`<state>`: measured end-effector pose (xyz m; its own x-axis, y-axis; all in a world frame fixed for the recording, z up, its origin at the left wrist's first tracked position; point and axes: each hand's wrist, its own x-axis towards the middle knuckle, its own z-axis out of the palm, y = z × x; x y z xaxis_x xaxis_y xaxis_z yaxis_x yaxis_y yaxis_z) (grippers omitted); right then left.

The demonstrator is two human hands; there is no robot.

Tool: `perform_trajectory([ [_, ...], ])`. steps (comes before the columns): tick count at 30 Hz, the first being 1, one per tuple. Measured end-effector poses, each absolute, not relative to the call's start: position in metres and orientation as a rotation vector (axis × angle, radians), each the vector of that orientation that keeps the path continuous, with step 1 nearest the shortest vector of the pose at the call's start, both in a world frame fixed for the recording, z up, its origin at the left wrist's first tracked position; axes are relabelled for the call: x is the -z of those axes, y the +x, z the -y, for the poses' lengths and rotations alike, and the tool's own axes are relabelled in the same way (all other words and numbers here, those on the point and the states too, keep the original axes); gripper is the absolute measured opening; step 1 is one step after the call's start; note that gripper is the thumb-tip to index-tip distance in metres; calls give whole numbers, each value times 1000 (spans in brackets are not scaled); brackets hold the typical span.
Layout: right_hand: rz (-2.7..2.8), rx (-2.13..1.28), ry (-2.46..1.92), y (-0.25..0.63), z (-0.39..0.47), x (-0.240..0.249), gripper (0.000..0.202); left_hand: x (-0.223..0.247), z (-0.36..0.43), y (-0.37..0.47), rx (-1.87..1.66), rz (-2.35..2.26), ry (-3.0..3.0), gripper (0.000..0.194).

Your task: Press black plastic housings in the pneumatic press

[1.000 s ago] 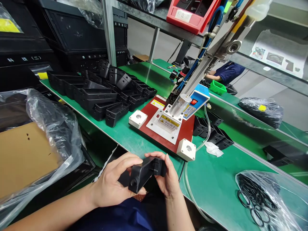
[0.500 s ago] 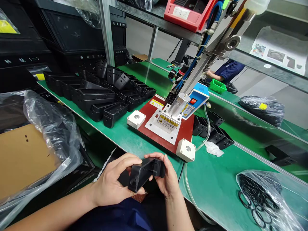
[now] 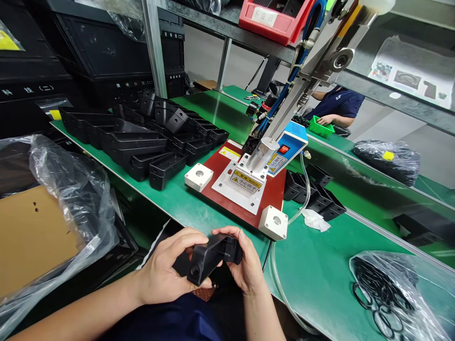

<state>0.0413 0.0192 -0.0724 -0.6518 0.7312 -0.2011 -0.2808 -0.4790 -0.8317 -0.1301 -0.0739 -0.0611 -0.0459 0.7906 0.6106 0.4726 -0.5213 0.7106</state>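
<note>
Both my hands are closed on one black plastic housing (image 3: 208,258), held tilted in front of the bench's near edge. My left hand (image 3: 167,265) grips its left end, thumb below and fingers over the top. At the other end, my right hand (image 3: 245,260) wraps the side by a small black end piece (image 3: 232,250); whether that piece is separate I cannot tell. Just beyond the hands stands a press (image 3: 245,182) with a red base and two white button boxes, one at the left (image 3: 199,177) and one at the right (image 3: 273,221).
Many similar black housings (image 3: 167,168) cover the bench's left side; several more (image 3: 320,199) lie right of the press. A bag of black rubber rings (image 3: 382,289) lies at the right. A red bin (image 3: 273,19) sits on the shelf. Behind, a co-worker's hand (image 3: 327,119) touches a green basket (image 3: 320,128).
My hands and the housing have barely moved; the view has shifted slightly. In the background, the co-worker's hand has come to the green basket.
</note>
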Motion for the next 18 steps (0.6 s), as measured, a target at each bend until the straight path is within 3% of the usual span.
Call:
perform_trajectory([
  [18, 1037, -2197, -690, 43, -23, 79, 37, 61, 71, -129, -1613, -1329, 1960, 58],
])
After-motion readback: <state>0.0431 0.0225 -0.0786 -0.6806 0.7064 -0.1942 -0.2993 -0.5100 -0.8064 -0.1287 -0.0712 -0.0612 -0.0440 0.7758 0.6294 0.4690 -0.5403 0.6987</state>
